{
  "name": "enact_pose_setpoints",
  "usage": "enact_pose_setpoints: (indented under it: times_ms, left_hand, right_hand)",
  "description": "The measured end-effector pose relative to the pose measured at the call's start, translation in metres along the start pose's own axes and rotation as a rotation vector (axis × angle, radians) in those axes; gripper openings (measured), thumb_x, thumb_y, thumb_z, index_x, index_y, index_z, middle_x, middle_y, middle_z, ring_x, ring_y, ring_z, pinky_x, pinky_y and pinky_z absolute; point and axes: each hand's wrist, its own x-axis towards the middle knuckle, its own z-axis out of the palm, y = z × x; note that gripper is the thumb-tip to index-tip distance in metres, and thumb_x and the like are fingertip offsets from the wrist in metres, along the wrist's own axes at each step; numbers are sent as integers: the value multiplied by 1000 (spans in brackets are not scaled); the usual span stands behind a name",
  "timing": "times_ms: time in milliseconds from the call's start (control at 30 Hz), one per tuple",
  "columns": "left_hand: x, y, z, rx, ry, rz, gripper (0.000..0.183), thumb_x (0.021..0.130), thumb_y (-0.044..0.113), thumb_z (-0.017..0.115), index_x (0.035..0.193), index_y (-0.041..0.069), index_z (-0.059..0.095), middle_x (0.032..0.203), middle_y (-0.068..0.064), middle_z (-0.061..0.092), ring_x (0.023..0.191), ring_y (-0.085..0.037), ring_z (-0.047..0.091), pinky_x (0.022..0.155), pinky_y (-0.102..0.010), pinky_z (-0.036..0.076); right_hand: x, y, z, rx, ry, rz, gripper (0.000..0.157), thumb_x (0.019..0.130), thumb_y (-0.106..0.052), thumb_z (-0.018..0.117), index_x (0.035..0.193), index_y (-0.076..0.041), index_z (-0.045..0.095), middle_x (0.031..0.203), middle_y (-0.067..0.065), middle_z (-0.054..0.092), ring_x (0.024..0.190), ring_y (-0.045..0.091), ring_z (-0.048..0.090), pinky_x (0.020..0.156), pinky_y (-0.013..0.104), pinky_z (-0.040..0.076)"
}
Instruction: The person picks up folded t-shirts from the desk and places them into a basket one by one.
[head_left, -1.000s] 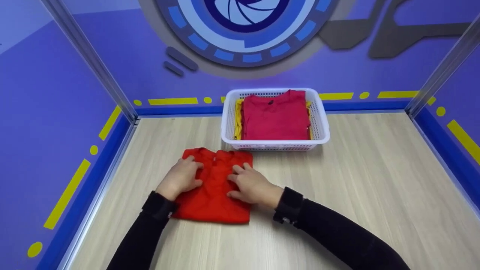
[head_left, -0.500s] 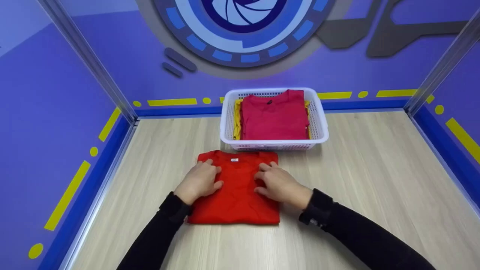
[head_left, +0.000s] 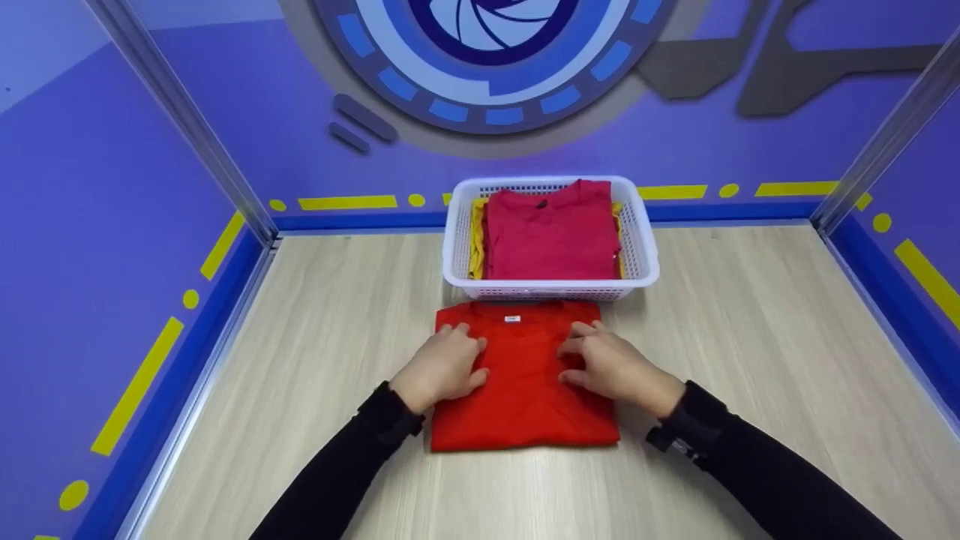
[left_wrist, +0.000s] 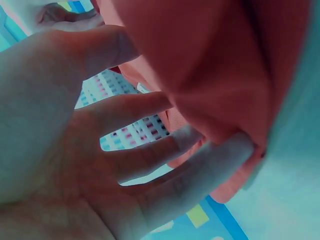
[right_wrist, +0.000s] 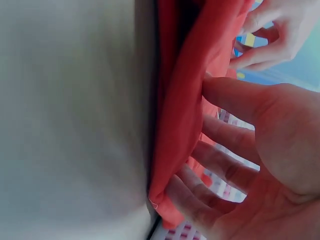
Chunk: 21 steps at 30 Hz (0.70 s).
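A folded red T-shirt (head_left: 525,397) lies flat on the table, its collar and small white label toward the basket. My left hand (head_left: 442,365) rests on the shirt's left side, fingertips pressing the cloth. On the right side my right hand (head_left: 619,371) touches it the same way, thumb toward the middle. Both wrist views show spread, slightly bent fingers with their tips against the red cloth (left_wrist: 215,65) and its folded edge (right_wrist: 182,115). Neither hand pinches the fabric there.
Just behind the shirt stands a white plastic basket (head_left: 551,285). It holds a folded crimson shirt (head_left: 551,240) with yellow cloth (head_left: 477,240) under it. Blue-purple printed panels (head_left: 225,97) wall the wooden table (head_left: 750,337) at the back and sides.
Both hands have slid the red T-shirt to the right across the table, to in front of the basket. It lies smoother and wider, with its label showing. The basket has stayed put.
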Motion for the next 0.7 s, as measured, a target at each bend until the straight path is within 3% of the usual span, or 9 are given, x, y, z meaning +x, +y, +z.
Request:
enact_pose_setpoints:
  times_ms: [233, 367, 533, 700]
  left_hand:
    - [6, 15, 2, -10, 5, 88, 44, 103, 36, 72, 135, 5, 75, 113, -17, 74, 108, -33, 68, 107, -48, 55]
    - [8, 18, 4, -17, 23, 131, 43, 104, 36, 72, 134, 6, 76, 113, -16, 75, 108, -31, 67, 105, -46, 54]
    - [7, 17, 6, -62, 42, 143, 48, 105, 36, 72, 140, 4, 74, 128, -18, 77, 120, -33, 70, 111, -46, 53]
    - [2, 9, 1, -201, 17, 105, 47, 109, 34, 70, 143, 1, 72, 144, -20, 72, 135, -37, 67, 120, -49, 52]
  right_hand:
    - [-19, 19, -12, 22, 14, 34, 26, 89, -18, 92, 111, -7, 84, 106, 7, 67, 101, 26, 62, 107, 53, 50]
    - [-30, 23, -15, 12, 29, 44, 25, 88, -16, 93, 111, -8, 84, 106, 6, 67, 102, 26, 59, 96, 47, 53]
    - [-39, 26, -15, -1, 37, 40, 23, 92, -17, 90, 112, -9, 83, 110, 6, 69, 105, 27, 60, 95, 47, 55]
    - [-37, 36, -29, 80, 67, 94, 28, 101, -18, 81, 124, -3, 81, 118, 12, 77, 112, 32, 70, 102, 55, 59]
